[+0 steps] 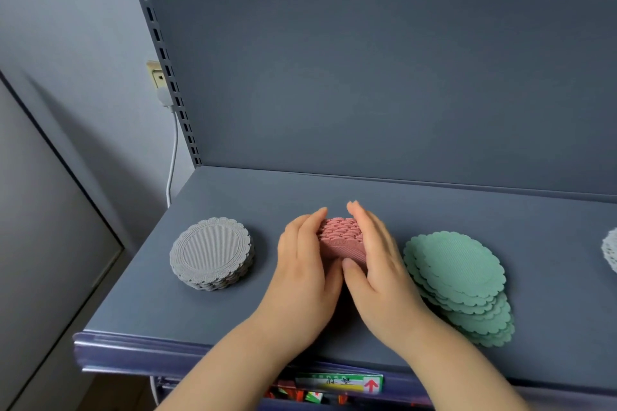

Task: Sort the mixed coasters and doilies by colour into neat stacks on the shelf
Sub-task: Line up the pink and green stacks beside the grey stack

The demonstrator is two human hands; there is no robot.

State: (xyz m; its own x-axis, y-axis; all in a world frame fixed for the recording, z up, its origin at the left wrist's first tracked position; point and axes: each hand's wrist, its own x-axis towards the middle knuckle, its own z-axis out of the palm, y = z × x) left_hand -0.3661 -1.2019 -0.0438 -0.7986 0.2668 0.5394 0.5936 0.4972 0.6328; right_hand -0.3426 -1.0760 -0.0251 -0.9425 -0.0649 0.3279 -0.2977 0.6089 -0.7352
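A stack of pink scalloped coasters sits at the middle of the grey shelf. My left hand cups its left side and my right hand cups its right side, fingers wrapped along the edges and thumbs meeting at the front. The hands hide most of the pink stack. A neat grey stack of coasters stands to the left. To the right a green stack is fanned out toward the shelf's front edge. A white doily shows at the far right border.
The shelf's upright grey back panel rises behind the stacks. A slotted post stands at its left, with a wall socket and white cable beside it. A price label hangs under the front edge.
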